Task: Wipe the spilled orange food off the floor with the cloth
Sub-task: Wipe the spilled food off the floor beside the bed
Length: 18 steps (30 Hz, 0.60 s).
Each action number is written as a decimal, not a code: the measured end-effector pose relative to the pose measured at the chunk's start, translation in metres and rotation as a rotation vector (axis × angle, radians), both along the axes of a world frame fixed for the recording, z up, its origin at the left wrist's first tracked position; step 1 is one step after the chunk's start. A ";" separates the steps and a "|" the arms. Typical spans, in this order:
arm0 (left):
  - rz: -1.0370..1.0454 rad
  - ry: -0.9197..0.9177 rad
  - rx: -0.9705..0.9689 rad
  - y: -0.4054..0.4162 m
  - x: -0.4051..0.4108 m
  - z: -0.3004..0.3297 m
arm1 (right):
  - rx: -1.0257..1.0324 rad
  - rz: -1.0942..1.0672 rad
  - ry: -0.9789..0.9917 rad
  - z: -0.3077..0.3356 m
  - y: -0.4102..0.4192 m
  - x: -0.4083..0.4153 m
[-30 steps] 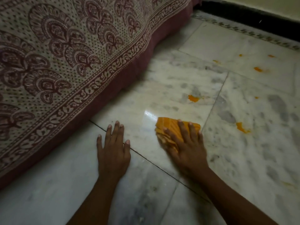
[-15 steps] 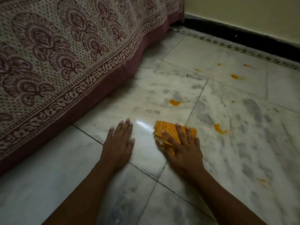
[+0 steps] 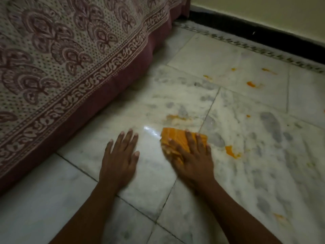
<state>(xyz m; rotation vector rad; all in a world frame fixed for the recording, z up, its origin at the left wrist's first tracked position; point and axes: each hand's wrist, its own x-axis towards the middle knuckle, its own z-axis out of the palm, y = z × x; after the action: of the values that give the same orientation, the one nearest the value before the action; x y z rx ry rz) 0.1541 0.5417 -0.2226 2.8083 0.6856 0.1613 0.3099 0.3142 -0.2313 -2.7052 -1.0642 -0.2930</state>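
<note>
The floor (image 3: pixel 228 173) is polished marble, white with grey veining, glossy enough to throw a bright glint. The cloth (image 3: pixel 175 140) is soft folded orange fabric. The bedcover (image 3: pixel 61 59) is matt printed cotton-like cloth. The spilled food (image 3: pixel 230 151) looks wet and pasty.

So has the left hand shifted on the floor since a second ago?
Yes. The left hand moved forward, away from the person: the diagonal tile joint ran under its palm then, under its wrist now.

cloth (image 3: pixel 177 140) half hidden under right hand (image 3: pixel 193 162), forearms cut off below
</note>
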 end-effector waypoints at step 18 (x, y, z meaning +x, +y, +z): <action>0.070 0.066 -0.071 0.003 0.003 0.013 | -0.141 -0.037 0.171 0.026 0.053 0.035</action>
<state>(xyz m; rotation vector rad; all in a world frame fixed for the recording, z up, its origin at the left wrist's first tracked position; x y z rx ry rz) 0.1569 0.5451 -0.2099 2.7345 0.7891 0.0565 0.3446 0.3668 -0.2057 -2.8149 -1.0217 0.0093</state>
